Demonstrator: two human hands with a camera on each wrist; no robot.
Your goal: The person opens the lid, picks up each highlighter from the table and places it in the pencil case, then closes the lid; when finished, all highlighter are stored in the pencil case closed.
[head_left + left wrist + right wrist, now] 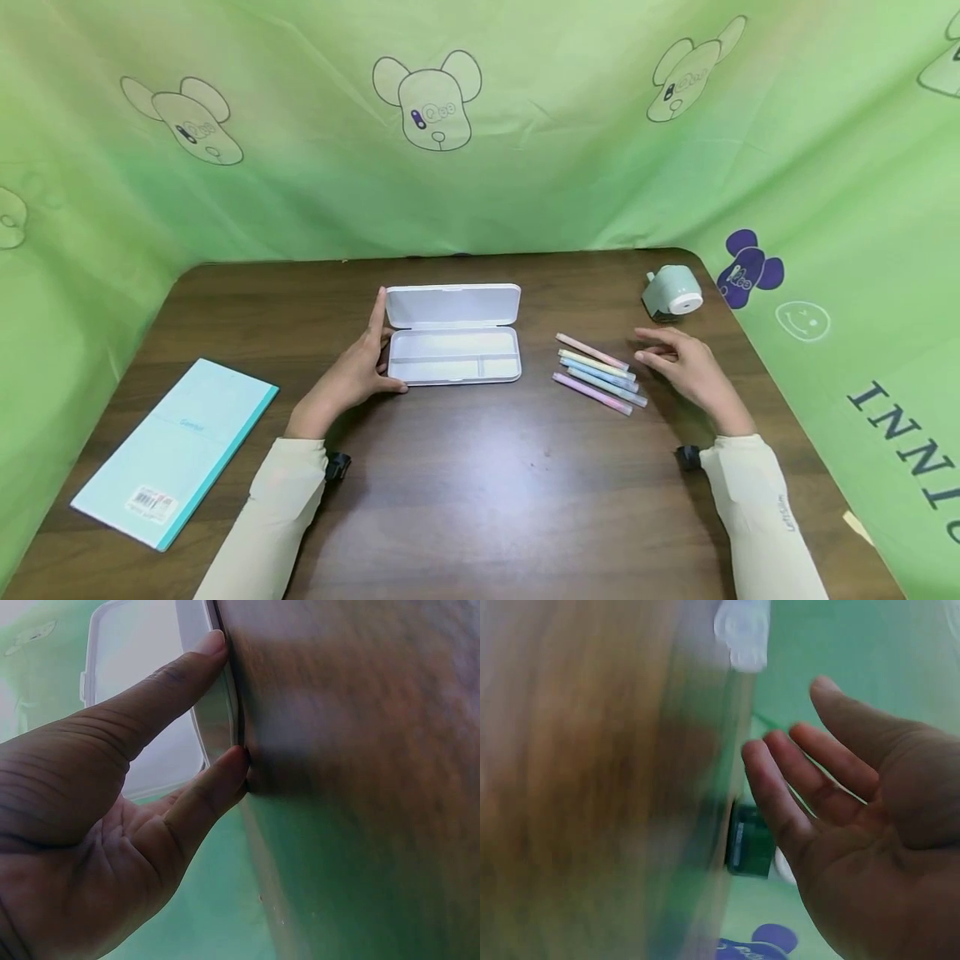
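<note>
A white pencil case (454, 357) lies on the table with its lid (453, 306) raised at the back; its divided compartments hold nothing. My left hand (358, 367) grips the case's left end, thumb at the front corner and index finger up along the lid's side. In the left wrist view, the thumb and a finger press that end of the case (214, 697). To the right of the case lie several pastel pens (598, 375), roughly parallel. My right hand (693, 371) hovers just right of them with fingers loosely bent, holding nothing; the right wrist view also shows its palm bare.
A pale green pencil sharpener (672, 292) stands at the back right, beyond the right hand. On the left of the table (480, 500) lies a light blue notebook-like pack (176, 450) with a barcode label. Green printed cloth (540, 192) hangs around the table's back and sides.
</note>
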